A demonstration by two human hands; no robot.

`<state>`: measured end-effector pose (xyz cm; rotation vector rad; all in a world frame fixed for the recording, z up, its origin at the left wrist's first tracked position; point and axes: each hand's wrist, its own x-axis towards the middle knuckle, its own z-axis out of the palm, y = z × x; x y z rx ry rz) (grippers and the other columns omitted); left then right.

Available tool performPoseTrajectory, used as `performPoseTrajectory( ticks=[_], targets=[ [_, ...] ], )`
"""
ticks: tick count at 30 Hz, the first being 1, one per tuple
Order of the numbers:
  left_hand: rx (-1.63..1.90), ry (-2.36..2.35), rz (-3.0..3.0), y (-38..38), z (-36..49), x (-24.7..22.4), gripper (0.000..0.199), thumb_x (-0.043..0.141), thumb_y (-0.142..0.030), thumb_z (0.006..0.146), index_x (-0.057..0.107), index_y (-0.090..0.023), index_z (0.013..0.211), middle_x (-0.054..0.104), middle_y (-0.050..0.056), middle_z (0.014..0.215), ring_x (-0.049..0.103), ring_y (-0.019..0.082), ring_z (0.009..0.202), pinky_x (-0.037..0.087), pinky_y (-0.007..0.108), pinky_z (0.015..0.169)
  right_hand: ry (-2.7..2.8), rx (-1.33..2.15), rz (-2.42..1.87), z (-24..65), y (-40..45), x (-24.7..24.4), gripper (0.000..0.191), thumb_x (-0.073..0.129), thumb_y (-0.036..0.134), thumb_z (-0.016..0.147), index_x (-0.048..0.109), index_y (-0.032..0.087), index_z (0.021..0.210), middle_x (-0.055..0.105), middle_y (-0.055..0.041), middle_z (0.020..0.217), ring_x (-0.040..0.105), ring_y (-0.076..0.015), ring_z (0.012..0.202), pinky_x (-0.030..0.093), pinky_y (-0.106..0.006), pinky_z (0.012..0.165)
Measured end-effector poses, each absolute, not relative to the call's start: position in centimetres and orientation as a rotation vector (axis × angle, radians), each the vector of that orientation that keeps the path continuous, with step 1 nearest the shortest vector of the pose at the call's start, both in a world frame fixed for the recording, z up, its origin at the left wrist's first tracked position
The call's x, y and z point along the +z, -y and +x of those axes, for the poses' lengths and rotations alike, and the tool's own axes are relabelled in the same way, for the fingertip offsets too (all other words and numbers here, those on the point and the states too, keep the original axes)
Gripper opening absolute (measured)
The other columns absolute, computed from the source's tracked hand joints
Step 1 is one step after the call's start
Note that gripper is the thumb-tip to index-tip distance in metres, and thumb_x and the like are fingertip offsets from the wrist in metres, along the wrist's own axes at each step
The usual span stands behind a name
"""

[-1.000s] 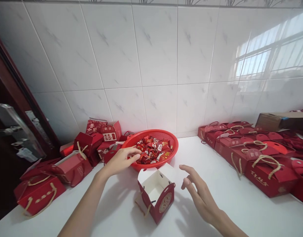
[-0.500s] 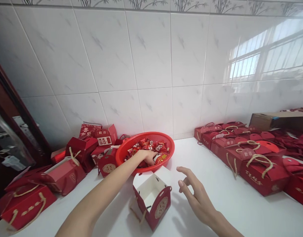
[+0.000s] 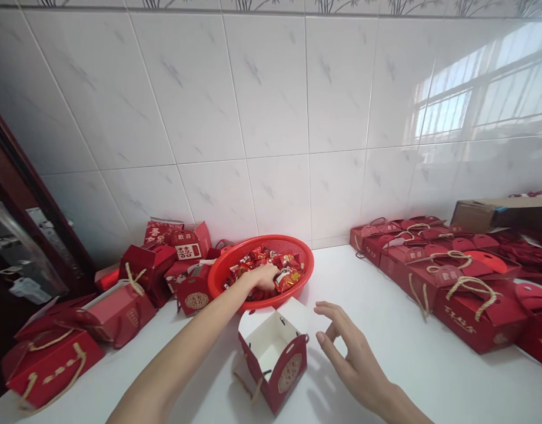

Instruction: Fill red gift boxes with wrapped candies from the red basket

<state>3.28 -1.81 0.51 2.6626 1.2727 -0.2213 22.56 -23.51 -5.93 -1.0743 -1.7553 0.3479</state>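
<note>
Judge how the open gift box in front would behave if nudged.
The open gift box looks like thin folded card, so it would probably dent if squeezed. Its inside shows no sweets, so it likely slides easily. Its flat walls suggest it won't roll.

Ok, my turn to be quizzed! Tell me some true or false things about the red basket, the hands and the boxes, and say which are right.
1. The left hand is inside the red basket, among the small wrapped packets. True.
2. The open box is filled to the top with packets. False: its bare white bottom shows.
3. The right hand is gripping the open box. False: it is beside the box with its fingers apart.
4. There are red boxes on both sides of the basket. True.
5. The wall behind the basket is bright green. False: it has whitish tiles with grey marks.
</note>
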Motion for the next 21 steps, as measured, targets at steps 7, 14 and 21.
performPoseTrajectory(
  ticks=[7,14,21],
  targets=[
    [0.18,-1.305,2.488,1.5,1.8,1.6,0.014,0.056,-0.007,0.052,0.061,-0.019,0.057,0.057,-0.002,0.055,0.057,0.018,0.063,0.037,0.026,0.059,1.753,0.275,-1.086,22.7,23.2,-6.1,0.029,0.045,0.031,0.098,0.056,0.028,0.124,0.065,-0.0094,0.113,0.068,-0.017,0.072,0.058,-0.036,0.081],
    [0.703,-1.199,1.998,2.3,-1.1,3.1,0.021,0.071,-0.027,0.055,0.07,-0.019,0.074,0.066,-0.001,0.071,0.062,0.018,0.071,0.046,0.028,0.068,1.758,0.281,-1.081,22.8,23.0,-6.5,0.027,0.047,0.03,0.097,0.058,0.027,0.121,0.066,-0.0094,0.111,0.069,-0.0175,0.073,0.059,-0.035,0.078],
    [0.939,-1.084,1.806,3.2,-2.6,2.4,0.041,0.08,-0.042,0.057,0.068,-0.018,0.089,0.07,-0.001,0.075,0.064,0.015,0.066,0.048,0.024,0.058,1.669,0.345,-1.037,22.5,19.9,-4.4,0.024,0.045,0.028,0.095,0.06,0.022,0.112,0.066,-0.0099,0.113,0.066,-0.0153,0.074,0.057,-0.031,0.069]
  ],
)
